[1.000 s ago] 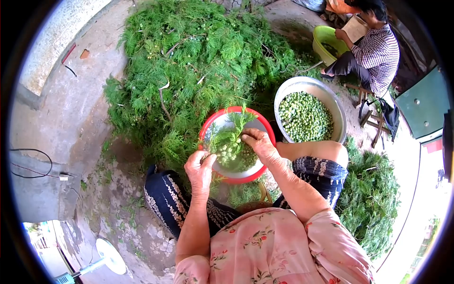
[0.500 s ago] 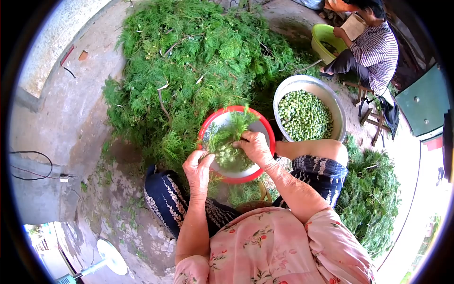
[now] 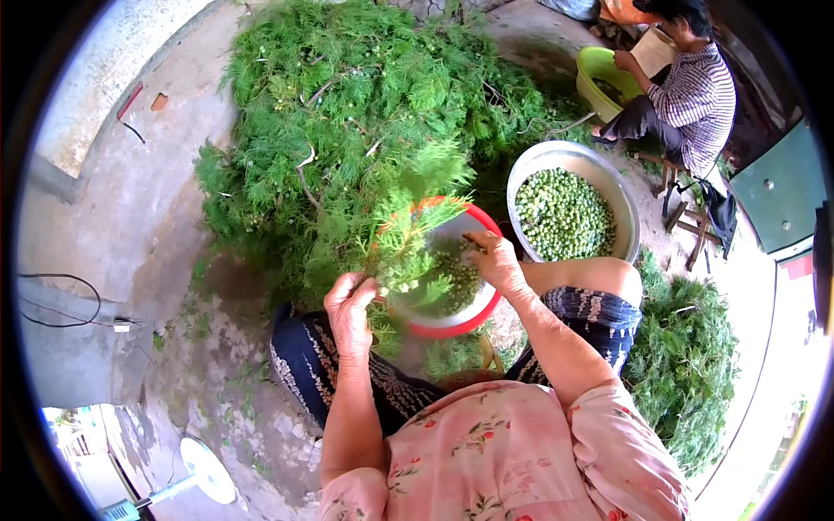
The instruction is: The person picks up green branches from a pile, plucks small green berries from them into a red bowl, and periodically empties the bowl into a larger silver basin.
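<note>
My left hand (image 3: 350, 313) is closed on the stem of a feathery green conifer sprig (image 3: 404, 239), which rises over the left side of a red-rimmed basin (image 3: 445, 330). Small pale-green cones cling near the sprig's base. Inside the basin lie several loose green cones (image 3: 459, 286), partly covered by the foliage. Over the basin's right side is my right hand (image 3: 495, 263), its thumb and fingers drawn together; whatever may be between them is too small to tell. The basin sits between my knees.
A large heap of cut conifer branches (image 3: 347, 113) spreads ahead. At the right stands a metal basin (image 3: 627, 208) holding many green cones (image 3: 565, 213). A person (image 3: 695, 95) sits beyond it by a yellow-green tub (image 3: 591, 65). More branches (image 3: 682, 365) lie right; a fan (image 3: 207, 471) stands lower left.
The sprig has swung up and left with my left hand, showing more foliage. My right hand has moved away from it to the right, uncovering cones in the basin.
</note>
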The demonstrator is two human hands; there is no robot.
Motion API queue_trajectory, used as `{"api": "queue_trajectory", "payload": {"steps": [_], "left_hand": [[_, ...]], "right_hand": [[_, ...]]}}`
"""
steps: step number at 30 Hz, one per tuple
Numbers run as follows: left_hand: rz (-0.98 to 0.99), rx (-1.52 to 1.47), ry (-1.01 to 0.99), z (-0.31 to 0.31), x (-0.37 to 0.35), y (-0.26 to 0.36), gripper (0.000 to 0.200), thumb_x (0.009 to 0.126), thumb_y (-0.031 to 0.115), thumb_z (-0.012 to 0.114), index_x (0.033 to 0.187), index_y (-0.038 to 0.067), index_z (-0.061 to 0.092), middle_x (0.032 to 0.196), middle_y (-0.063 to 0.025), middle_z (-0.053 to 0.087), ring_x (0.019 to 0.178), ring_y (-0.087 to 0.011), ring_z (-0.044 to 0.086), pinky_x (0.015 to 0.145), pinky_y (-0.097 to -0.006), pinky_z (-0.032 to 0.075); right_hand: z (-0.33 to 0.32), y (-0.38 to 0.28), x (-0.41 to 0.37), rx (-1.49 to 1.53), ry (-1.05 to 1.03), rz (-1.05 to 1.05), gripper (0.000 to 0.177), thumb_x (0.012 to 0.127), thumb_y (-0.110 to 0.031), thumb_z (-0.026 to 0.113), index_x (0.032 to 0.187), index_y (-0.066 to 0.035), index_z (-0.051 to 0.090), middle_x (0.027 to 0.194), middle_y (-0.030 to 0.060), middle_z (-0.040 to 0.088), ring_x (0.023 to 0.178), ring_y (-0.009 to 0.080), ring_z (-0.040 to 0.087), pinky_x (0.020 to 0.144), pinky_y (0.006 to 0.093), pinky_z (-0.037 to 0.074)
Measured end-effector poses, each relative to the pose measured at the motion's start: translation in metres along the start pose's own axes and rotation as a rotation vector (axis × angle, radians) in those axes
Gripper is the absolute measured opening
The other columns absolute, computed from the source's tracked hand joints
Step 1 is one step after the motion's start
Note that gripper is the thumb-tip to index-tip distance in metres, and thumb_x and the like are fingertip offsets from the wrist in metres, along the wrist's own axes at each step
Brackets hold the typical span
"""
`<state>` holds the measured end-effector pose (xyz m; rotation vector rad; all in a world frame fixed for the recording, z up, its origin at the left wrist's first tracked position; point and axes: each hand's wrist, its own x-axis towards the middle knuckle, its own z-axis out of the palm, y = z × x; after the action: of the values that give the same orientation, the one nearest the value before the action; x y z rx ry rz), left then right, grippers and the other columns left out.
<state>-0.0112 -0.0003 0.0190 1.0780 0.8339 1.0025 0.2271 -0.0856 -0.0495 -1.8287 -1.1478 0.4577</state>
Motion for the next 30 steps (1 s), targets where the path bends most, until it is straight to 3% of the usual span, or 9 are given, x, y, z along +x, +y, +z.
{"api": "queue_trajectory", "payload": {"steps": [2, 5, 10, 16, 17, 22, 24, 27, 30], "left_hand": [[0.013, -0.006, -0.019, 0.0, 0.001, 0.002, 0.011, 0.078, 0.002, 0.061, 0.088, -0.004, 0.062, 0.075, -0.0024, 0.061, 0.065, -0.009, 0.053, 0.063, -0.0223, 0.043], [0.009, -0.043, -0.001, 0.0, 0.006, 0.004, 0.013, 0.078, 0.004, 0.063, 0.088, -0.004, 0.062, 0.075, -0.0011, 0.061, 0.064, -0.0083, 0.051, 0.062, -0.0219, 0.041], [0.067, -0.044, -0.021, 0.006, 0.016, 0.012, 0.011, 0.08, 0.006, 0.063, 0.087, -0.002, 0.063, 0.073, 0.0017, 0.058, 0.062, -0.0061, 0.046, 0.058, -0.0209, 0.037], [0.155, 0.139, -0.008, 0.028, 0.035, 0.032, 0.009, 0.08, 0.007, 0.063, 0.081, -0.002, 0.061, 0.071, 0.0013, 0.057, 0.06, -0.0064, 0.045, 0.056, -0.0213, 0.038], [0.219, 0.216, -0.003, 0.033, 0.039, 0.035, 0.01, 0.081, 0.007, 0.063, 0.084, -0.001, 0.06, 0.069, 0.0023, 0.053, 0.06, -0.0062, 0.043, 0.055, -0.0216, 0.036], [0.473, 0.528, 0.105, 0.059, 0.067, 0.051, 0.022, 0.083, 0.005, 0.062, 0.103, 0.003, 0.054, 0.067, 0.0025, 0.045, 0.06, -0.006, 0.037, 0.052, -0.023, 0.034], [0.751, 0.778, 0.068, 0.066, 0.078, 0.058, 0.026, 0.083, 0.005, 0.06, 0.108, 0.007, 0.053, 0.075, -0.0098, 0.06, 0.063, -0.0195, 0.058, 0.058, -0.0317, 0.045], [0.783, 1.053, 0.019, 0.073, 0.096, 0.065, 0.013, 0.082, 0.011, 0.059, 0.094, 0.006, 0.061, 0.08, -0.0135, 0.061, 0.068, -0.0335, 0.059, 0.062, -0.037, 0.048], [0.904, 1.088, -0.026, 0.08, 0.119, 0.07, 0.012, 0.081, 0.009, 0.059, 0.092, 0.006, 0.061, 0.078, -0.0136, 0.061, 0.067, -0.0319, 0.06, 0.058, -0.0354, 0.047]], "right_hand": [[0.006, -0.008, -0.002, -0.004, -0.001, 0.002, 0.034, 0.076, 0.002, 0.062, 0.109, 0.001, 0.059, 0.103, 0.0144, 0.06, 0.094, 0.0206, 0.059, 0.08, 0.0278, 0.046], [0.011, -0.036, -0.002, 0.251, 0.072, -0.034, 0.029, 0.074, -0.002, 0.065, 0.102, -0.003, 0.062, 0.095, 0.0161, 0.062, 0.092, 0.0328, 0.058, 0.081, 0.0338, 0.047], [0.001, -0.108, -0.009, 0.378, -0.015, -0.157, 0.033, 0.076, -0.012, 0.071, 0.105, -0.001, 0.059, 0.09, 0.0067, 0.06, 0.084, 0.0132, 0.058, 0.077, 0.0255, 0.048], [0.0, -0.142, 0.011, 0.45, -0.055, -0.06, 0.044, 0.073, -0.017, 0.075, 0.107, 0.002, 0.054, 0.087, 0.0074, 0.061, 0.079, 0.0107, 0.058, 0.071, 0.0257, 0.049], [-0.007, -0.148, 0.016, 0.379, 0.031, -0.122, 0.043, 0.072, -0.026, 0.075, 0.096, 0.003, 0.055, 0.076, 0.0132, 0.065, 0.067, 0.0193, 0.063, 0.063, 0.0308, 0.051], [-0.029, -0.153, 0.055, 0.259, -0.076, -0.068, 0.03, 0.078, -0.02, 0.07, 0.094, 0.003, 0.057, 0.074, 0.013, 0.062, 0.066, 0.0184, 0.06, 0.062, 0.0298, 0.049], [-0.032, -0.149, 0.072, 0.315, -0.143, -0.021, 0.024, 0.082, -0.015, 0.066, 0.094, 0.002, 0.056, 0.072, 0.0051, 0.061, 0.067, 0.0106, 0.057, 0.062, 0.0251, 0.048], [-0.042, -0.15, 0.089, 0.319, -0.166, 0.052, 0.019, 0.083, -0.011, 0.063, 0.094, 0.002, 0.055, 0.075, 0.0051, 0.062, 0.07, 0.01, 0.058, 0.064, 0.0246, 0.049], [-0.039, -0.144, 0.103, 0.368, -0.035, -0.002, 0.022, 0.08, -0.008, 0.066, 0.097, 0.001, 0.055, 0.08, 0.0072, 0.063, 0.073, 0.0121, 0.059, 0.067, 0.0258, 0.049]]}}
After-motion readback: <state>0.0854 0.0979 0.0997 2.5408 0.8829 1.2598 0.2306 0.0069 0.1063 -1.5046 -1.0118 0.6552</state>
